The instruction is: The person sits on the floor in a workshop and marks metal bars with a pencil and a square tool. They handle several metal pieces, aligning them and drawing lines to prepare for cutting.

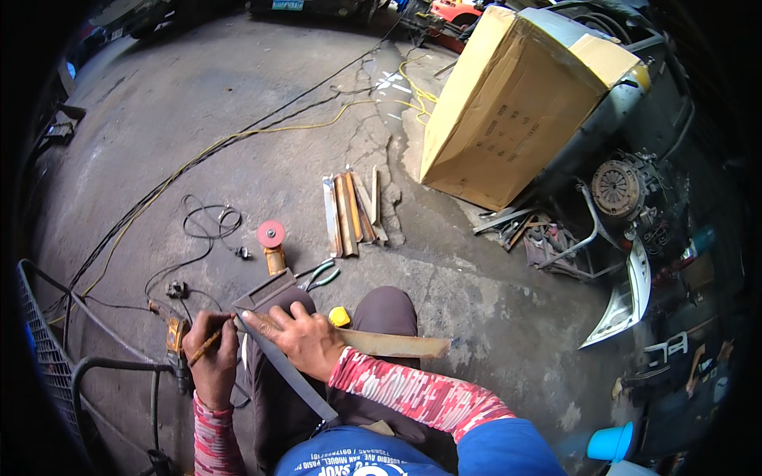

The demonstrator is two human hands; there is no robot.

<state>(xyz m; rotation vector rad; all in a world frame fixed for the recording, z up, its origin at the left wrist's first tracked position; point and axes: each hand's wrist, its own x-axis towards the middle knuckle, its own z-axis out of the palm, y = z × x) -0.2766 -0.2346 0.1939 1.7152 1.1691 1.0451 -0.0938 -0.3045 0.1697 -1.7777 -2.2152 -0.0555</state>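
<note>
At the near edge, a person in a blue shirt [508,448] and red-and-white patterned sleeves is sitting low, dark trousers [386,309] bent at the knees. The left hand [211,361] is pinching a pencil [206,347] between thumb and fingers, its upper end angling toward the top of a dark metal strip [300,385]. That strip is slanting across the lap, its lower end reaching toward the shirt. The right hand [300,339] is lying over it with the index finger stretched along its upper end and the other fingers bent; its underside is hidden, so I cannot tell whether it is gripping. A rusty flat bar [405,345] is sticking out to the right from beneath that wrist.

Just beyond the hands, an angle-section steel piece [266,292] is resting by the knee, and a yellow tape measure [340,317] is sitting between the knees. Farther on, green-handled pliers [324,274] and an angle grinder [273,258] with a red disc are lying on the concrete floor [468,305]. Beyond them, several rusty angle bars [343,216] are lying side by side, and a large cardboard box [508,119] is standing tilted behind, to their right.
</note>
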